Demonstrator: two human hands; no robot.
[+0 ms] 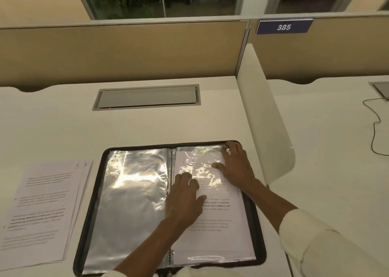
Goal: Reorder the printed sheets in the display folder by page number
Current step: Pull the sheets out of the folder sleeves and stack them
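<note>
Nearest the camera, two pale sleeves are seen reaching over the near edge of the desk. A black-edged display folder lies open and flat on the desk directly in front of the person, which leaves both pages within easy reach.

The left hand is laid flat on the right-hand page, just beside the ring spine. Its fingers are spread and pressed down, gripping nothing. It is judged to be holding the plastic pocket steady near the binding.

The right hand is placed at the far outer corner of the same pocket. Its fingertips are pinched on the clear film at the pocket's top opening, while the thumb lies across the printed sheet. This hold suggests that the mouth of the pocket is being worked so that the sheet can slide in or out; which of the two cannot be told.

The left-hand pocket appears empty and shows only glare.

Left of the folder, apart from it, a small stack of loose sheets lies face up, fanned slightly so that handwritten numbers show at the top corners. They are judged to be set aside for sorting, so the reordering is only partly done.

Further back, a closed cable hatch is set into the desk. A white divider stands at the right, with a tan partition behind.
</note>
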